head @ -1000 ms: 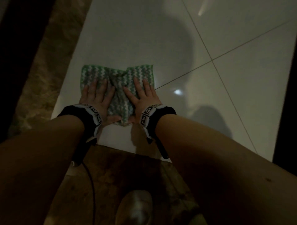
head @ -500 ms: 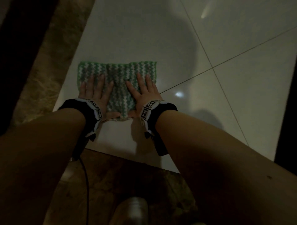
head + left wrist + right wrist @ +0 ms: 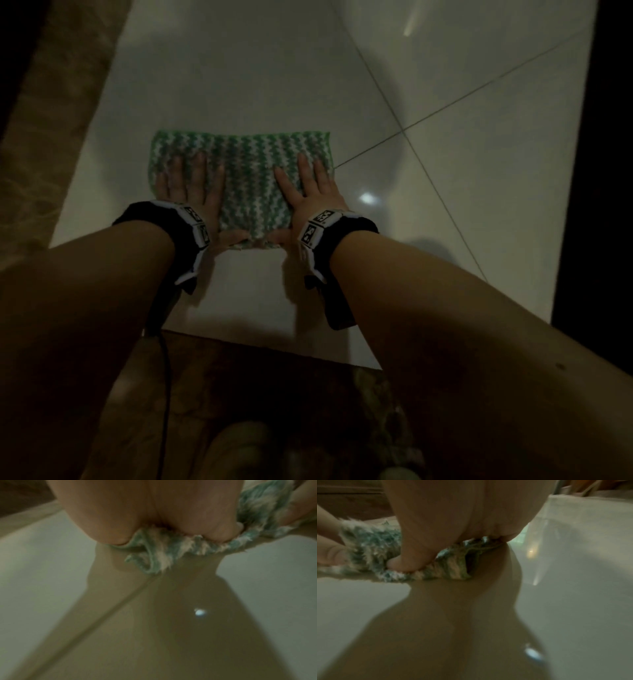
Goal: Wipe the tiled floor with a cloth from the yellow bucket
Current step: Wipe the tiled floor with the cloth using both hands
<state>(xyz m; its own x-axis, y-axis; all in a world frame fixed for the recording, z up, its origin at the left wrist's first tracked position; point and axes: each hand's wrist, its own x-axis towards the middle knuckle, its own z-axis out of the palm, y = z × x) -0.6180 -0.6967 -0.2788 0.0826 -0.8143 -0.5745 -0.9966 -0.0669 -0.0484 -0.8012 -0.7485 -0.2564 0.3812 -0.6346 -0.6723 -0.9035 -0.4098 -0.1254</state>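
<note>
**On the white floor, both hands lie flat on the cloth**

On the shiny tiled floor [image 3: 260, 85] we see a green and white cloth [image 3: 246, 171] spread out flat. It lies on one big white tile, and its right edge comes close to a thin dark line between tiles. We press on it with both hands.

Our left hand [image 3: 191, 192] lies on the left part of the cloth. Its fingers are straight and point away from us. The thumb sticks out along the near edge of the cloth. Our right hand [image 3: 308, 192] lies on the right part in the same way, fingers straight and spread a little. Neither hand grabs the cloth; they only push down on it. A strip of cloth shows between the two hands.

From the left wrist view we see the heel of the left hand [image 3: 145, 509] sitting on the fluffy cloth [image 3: 159, 549], which bunches up a bit under it. From the right wrist view the right hand [image 3: 453, 520] also presses down on the cloth [image 3: 373, 547], and the edge is crumpled there too.

Each wrist has a black band with white squares, the left one [image 3: 185, 226] and the right one [image 3: 325, 229]. A thin black wire [image 3: 166, 394] hangs from the left arm. A brown stone strip [image 3: 51, 137] runs along the left side of the white tiles. The room is dim, and a small bright spot [image 3: 367, 198] shines on the floor to the right of our right hand.
</note>
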